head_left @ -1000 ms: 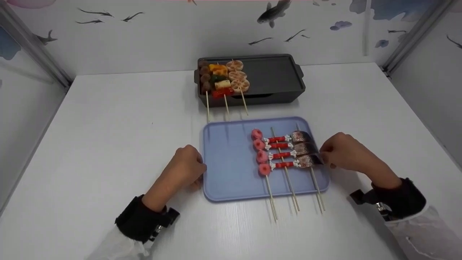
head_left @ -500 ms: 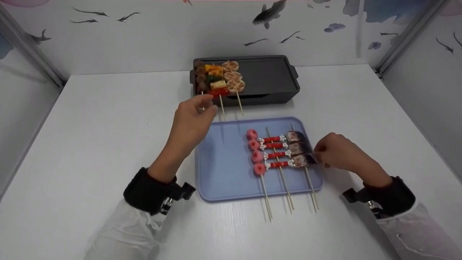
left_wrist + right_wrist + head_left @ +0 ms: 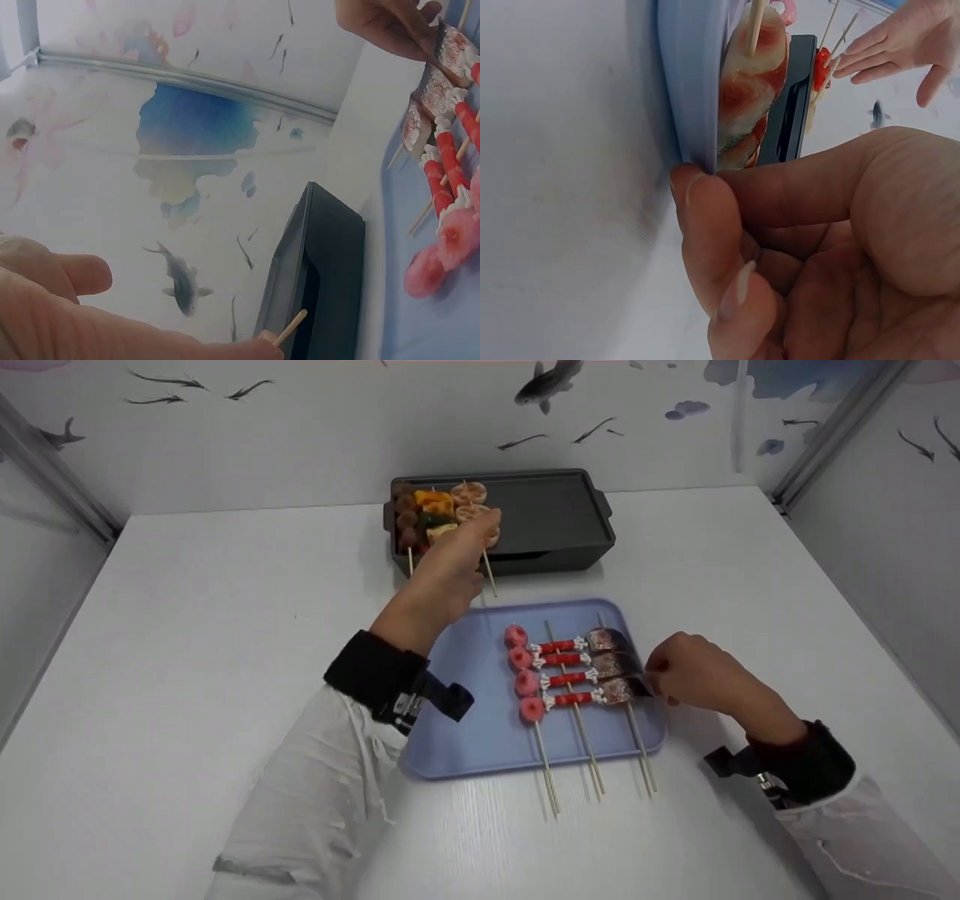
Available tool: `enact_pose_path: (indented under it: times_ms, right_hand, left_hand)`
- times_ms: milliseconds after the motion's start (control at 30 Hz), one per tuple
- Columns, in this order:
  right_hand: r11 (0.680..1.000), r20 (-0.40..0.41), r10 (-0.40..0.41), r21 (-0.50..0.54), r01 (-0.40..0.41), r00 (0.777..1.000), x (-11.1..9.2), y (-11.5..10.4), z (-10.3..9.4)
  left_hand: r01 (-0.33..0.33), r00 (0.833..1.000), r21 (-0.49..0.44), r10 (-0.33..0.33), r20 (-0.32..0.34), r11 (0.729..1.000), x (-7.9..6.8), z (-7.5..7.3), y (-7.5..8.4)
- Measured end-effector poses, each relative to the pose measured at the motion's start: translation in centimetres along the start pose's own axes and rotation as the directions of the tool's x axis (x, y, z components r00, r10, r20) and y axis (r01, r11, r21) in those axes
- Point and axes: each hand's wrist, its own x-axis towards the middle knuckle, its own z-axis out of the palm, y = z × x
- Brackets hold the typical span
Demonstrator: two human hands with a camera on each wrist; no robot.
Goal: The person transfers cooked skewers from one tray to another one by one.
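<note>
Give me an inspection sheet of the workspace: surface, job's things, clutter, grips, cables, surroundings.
Surface: white table, bearing tray and grill.
Grill: black grill holds meatball skewer, mixed skewer and lotus-root-like skewer, all on its left half.
Tray: blue tray holds pink-ball skewer, red-and-white skewer and dark-skinned fish-like skewer; sticks overhang its near rim.
Clutter: one tiny dark speck on the table.
Left grip: fingers extended beside the grill skewers; contact unclear.
Right grip: fingers curled, holding the tray's right rim.
Cables: nothing seen.
Surroundings: white walls with painted fish, metal corner posts.
</note>
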Motion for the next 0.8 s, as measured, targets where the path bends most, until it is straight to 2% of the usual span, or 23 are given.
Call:
enact_pose_path:
  times_ms: [133,233,433,633,800]
  right_hand:
    - [1.0,-0.006,-0.001,-0.003,0.001,1.0,0.1,-0.2,0.0]
    - [1.0,-0.011,-0.003,-0.006,0.003,1.0,0.1,-0.2,0.0]
    - [1.0,-0.017,0.002,-0.008,-0.002,1.0,0.0,-0.2,0.0]
    - [1.0,-0.027,0.0,-0.005,0.0,1.0,-0.1,-0.1,0.0]
    - [1.0,-0.018,-0.012,0.006,0.012,1.0,-0.1,0.2,0.1]
  left_hand:
    - [0.049,0.999,-0.104,-0.049,-0.006,0.993,1.7,0.4,-0.2]
    - [0.085,0.995,-0.158,-0.092,-0.036,0.984,2.6,0.5,-0.5]
    - [0.115,0.986,-0.206,-0.137,-0.095,0.972,3.6,0.6,-0.9]
    - [0.078,0.986,-0.241,-0.111,-0.126,0.967,4.2,0.7,-1.0]
    - [0.036,0.983,-0.144,-0.061,-0.173,0.989,4.3,0.6,-1.0]
